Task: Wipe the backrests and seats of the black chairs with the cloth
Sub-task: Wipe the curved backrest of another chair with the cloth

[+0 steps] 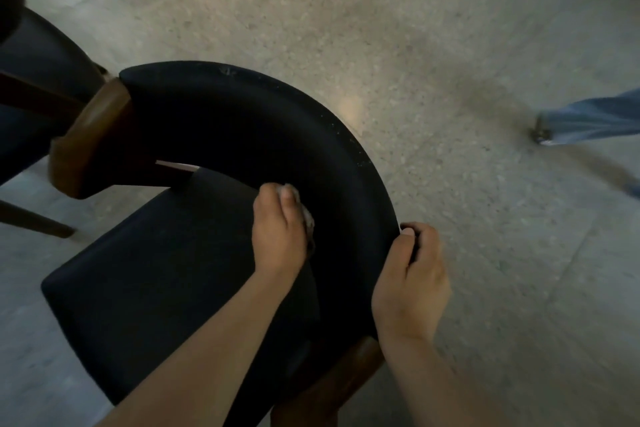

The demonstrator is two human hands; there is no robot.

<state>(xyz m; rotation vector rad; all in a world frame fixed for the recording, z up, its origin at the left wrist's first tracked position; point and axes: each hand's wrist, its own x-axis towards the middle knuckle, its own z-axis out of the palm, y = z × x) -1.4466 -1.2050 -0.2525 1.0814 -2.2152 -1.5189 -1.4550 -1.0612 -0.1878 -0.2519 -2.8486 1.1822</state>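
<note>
Left hand (280, 229), fingers curled, grips the cloth (306, 215) against the backrest (242, 121) — right hand (412, 281) clasps its outer rim.

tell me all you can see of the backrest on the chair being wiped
The backrest is a curved black padded band, fabric-like, arcing above the seat, with pale specks along its outer edge. Brown wooden arms join its ends. The left hand holds a pale cloth against its inner face; the right hand grips its outer edge.
</note>
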